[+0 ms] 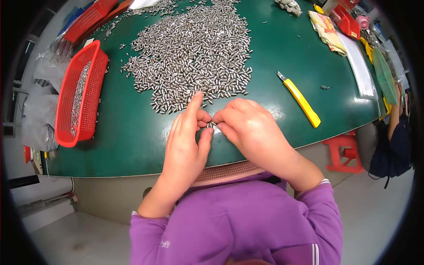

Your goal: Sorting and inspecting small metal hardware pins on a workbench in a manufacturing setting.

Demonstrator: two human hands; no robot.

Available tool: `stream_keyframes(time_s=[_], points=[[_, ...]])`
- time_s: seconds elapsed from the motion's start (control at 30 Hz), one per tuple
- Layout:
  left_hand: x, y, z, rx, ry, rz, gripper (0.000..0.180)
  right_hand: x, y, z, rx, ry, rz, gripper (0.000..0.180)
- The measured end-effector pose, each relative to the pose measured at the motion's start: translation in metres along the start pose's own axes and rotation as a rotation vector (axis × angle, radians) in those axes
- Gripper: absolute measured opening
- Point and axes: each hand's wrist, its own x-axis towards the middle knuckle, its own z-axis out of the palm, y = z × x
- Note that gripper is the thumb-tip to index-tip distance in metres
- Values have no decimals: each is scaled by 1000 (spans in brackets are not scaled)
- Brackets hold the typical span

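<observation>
A broad heap of small, shiny metal pins (194,53) covers the far middle of the green table. Just on the near side of it, my left hand (183,139) has its index finger stretched toward the heap, while its thumb and curled fingers close on a few metal pins (211,125). From the right, my right hand (254,128) pinches at the same few pins with thumb and forefinger. The fingertips partly cover these pins, so which hand bears each one is hard to see.
At left stands a red perforated basket (66,110) with more pins inside. A yellow utility knife (302,102), blade out, lies to the right. Under the table's front edge is a pink basket rim (229,172). A red stool (344,152) stands beyond the right edge.
</observation>
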Motion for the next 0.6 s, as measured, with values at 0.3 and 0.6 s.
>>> stream_keyframes(time_s=[0.3, 0.6], points=[[-1, -3, 3, -8, 31, 11, 75, 4, 0, 0, 39, -24, 11, 9], [-4, -6, 3, -57, 32, -14, 71, 3, -4, -4, -43, -70, 30, 12]])
